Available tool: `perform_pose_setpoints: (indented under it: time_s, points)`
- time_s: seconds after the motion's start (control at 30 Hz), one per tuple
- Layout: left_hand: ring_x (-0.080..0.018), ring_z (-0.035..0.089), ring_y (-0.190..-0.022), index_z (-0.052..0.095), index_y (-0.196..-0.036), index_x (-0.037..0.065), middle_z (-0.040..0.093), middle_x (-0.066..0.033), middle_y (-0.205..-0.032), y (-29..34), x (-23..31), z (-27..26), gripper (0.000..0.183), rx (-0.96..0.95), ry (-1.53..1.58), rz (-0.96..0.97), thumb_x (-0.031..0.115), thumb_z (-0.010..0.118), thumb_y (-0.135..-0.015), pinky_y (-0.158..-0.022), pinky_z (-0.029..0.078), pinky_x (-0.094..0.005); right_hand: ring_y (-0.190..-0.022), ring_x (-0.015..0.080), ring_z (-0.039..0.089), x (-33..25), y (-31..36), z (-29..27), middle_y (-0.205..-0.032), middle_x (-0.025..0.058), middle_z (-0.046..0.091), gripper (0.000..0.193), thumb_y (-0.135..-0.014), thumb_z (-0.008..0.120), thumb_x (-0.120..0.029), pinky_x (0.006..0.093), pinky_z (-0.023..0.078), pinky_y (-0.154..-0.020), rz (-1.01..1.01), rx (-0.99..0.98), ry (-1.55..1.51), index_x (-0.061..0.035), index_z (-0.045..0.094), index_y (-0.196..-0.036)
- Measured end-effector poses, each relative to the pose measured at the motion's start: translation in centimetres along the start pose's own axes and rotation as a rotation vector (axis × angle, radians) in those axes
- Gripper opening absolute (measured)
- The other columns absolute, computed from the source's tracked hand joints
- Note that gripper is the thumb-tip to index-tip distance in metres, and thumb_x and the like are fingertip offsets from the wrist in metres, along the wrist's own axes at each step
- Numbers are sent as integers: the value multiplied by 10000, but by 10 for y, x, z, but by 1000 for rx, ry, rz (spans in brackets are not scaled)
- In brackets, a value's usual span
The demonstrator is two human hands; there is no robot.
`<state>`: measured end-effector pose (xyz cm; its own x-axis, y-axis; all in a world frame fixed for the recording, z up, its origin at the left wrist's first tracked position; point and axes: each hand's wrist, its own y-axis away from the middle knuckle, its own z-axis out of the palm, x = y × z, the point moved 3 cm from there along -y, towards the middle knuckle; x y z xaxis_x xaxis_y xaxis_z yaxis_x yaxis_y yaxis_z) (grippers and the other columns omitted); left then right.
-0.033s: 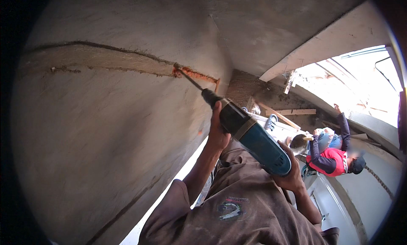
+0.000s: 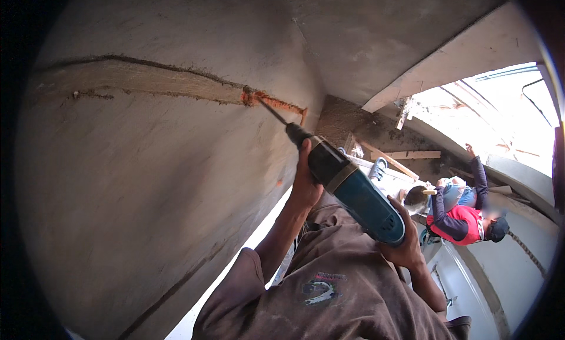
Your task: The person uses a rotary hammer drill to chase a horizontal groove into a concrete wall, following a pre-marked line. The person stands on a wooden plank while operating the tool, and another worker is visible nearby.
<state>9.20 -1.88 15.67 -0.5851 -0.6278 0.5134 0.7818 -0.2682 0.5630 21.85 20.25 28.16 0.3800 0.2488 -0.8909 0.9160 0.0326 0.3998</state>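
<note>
My left hand (image 2: 305, 180) wraps the black front part of a blue-green rotary hammer (image 2: 364, 200), just behind its chuck. At the tool's rear, my right hand (image 2: 405, 239) grips the handle end, with the fingers partly hidden by the body. A long thin bit (image 2: 273, 113) points up and to the left from the chuck. Its tip meets a rough orange-red chipped patch (image 2: 276, 102) in the grey plastered wall (image 2: 147, 181). I cannot tell whether the bit is a chisel or a drill.
A shallow groove (image 2: 153, 81) runs leftward along the wall from the chipped patch. On the right, a person in a red vest and dark cap (image 2: 465, 222) holds a wooden-handled tool near a dark-mouthed bucket (image 2: 416, 196). Wooden boards (image 2: 406, 155) lie beyond; a bright opening (image 2: 482, 113) is upper right.
The view has shifted very slightly, and the bit's tip sits a little farther right along the chipped patch. Both hands keep their hold on the rotary hammer.
</note>
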Motion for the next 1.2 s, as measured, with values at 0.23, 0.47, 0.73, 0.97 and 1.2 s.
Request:
perform_pose_setpoints:
  time_s: [0.23,0.47,0.73,0.97,1.2]
  points:
    - [-206,671,-1088,586,-1222,104,689,-81,-1154,16,3,32,614,-7,87,-204,642,401,-990,-1012,514,-386,-1181,409,614,-23,13,-19,-1264,256,621,883,-659,737,-35,439,488,-991,-20,-29,63,-73,398,-1474]
    - [-272,693,-988,633,-1141,85,700,-125,-1059,22,51,36,669,109,113,-162,697,470,-925,-898,570,-457,-1128,418,627,-60,-9,-5,-1250,273,604,984,-682,772,-121,475,520,-915,-133,-260,141,-49,278,-1529]
    - [-332,666,-982,606,-1151,13,662,-177,-1062,21,65,14,822,234,224,-240,768,494,-846,-828,570,-514,-806,367,634,-81,-39,36,-929,222,581,991,-780,720,-165,456,505,-658,-264,-393,249,-25,133,-1566]
    - [-370,654,-1077,578,-1221,98,635,-184,-1136,25,64,14,758,212,100,-179,759,490,-859,-887,571,-550,-853,379,639,-80,-25,7,-972,208,591,1052,-721,769,-214,463,490,-742,-244,-432,241,-46,166,-1566]
    - [-327,643,-1072,556,-1224,29,626,-168,-1169,-4,69,-6,859,213,104,-241,786,515,-819,-896,570,-522,-816,395,646,-64,-57,29,-941,242,616,995,-762,747,-200,495,489,-720,-233,-352,214,-43,176,-1561]
